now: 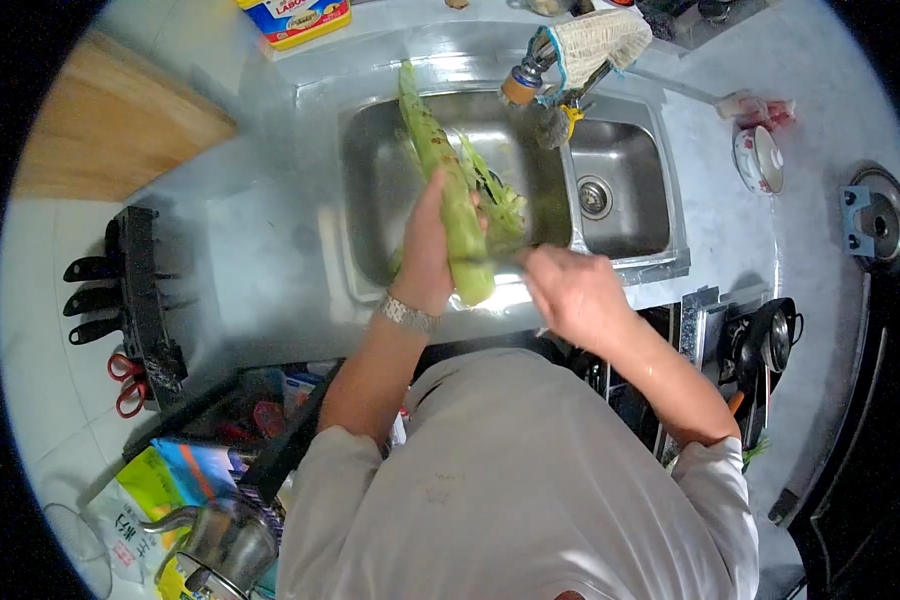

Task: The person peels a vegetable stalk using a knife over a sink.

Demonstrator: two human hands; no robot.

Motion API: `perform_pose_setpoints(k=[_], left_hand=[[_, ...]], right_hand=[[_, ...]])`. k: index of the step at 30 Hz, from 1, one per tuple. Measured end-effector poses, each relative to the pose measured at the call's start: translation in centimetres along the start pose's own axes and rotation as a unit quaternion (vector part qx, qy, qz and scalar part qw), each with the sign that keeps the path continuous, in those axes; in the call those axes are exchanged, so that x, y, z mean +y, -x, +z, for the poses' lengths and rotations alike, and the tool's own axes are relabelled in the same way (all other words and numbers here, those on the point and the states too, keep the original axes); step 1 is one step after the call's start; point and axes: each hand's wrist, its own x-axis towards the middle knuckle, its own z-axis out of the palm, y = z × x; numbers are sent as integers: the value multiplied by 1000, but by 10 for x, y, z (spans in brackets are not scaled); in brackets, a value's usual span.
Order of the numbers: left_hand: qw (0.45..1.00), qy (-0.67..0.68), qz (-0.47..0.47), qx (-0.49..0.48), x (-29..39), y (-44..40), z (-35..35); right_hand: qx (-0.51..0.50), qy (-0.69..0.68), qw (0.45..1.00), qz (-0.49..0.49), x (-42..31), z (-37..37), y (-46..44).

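My left hand [429,250] is wrapped round a long, pale green celtuce stem [460,215], held at a slant over the large sink basin [370,190]. The stem's thick end points toward me and its narrow tip reaches the basin's far rim. My right hand [580,290] is closed at the right of the thick end. From its fingers a thin tool [500,258] runs to the stem, too blurred to tell whether it is a knife or a peeler. Green peelings [505,210] lie in the basin behind the stem.
A faucet [530,75] with a cloth glove [600,45] over it stands at the back. A smaller basin [625,170] adjoins on the right. Knives [95,285] and red-handled scissors [128,385] hang in a rack at left. A lidded enamel pot [758,160] sits at right.
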Motion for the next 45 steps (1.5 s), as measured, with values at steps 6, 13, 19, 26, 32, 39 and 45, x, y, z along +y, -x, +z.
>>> perform_pose_setpoints(k=[6,13,19,26,32,39,45], left_hand=[[999,11,-4,-49,0,0,2],[999,13,-18,-28,3,-2,1],[999,19,-4,-40,3,-2,1],[1000,4,1,-20,4,-5,1],[1000,-6,17,-8,5,-9,1],[1000,4,19,-3,0,-12,6],[999,-39,0,35,4,-6,8]], right_hand=[[-21,77,995,-65,-27,-12,3],[-27,99,992,-75,-29,-17,-2],[-24,108,991,-79,-30,-18,-4],[-13,118,990,-70,-26,-14,-5],[2,157,986,-59,-16,-7,-5],[-18,106,994,-37,-18,-9,-8],[-46,83,994,-50,-25,-16,-7]])
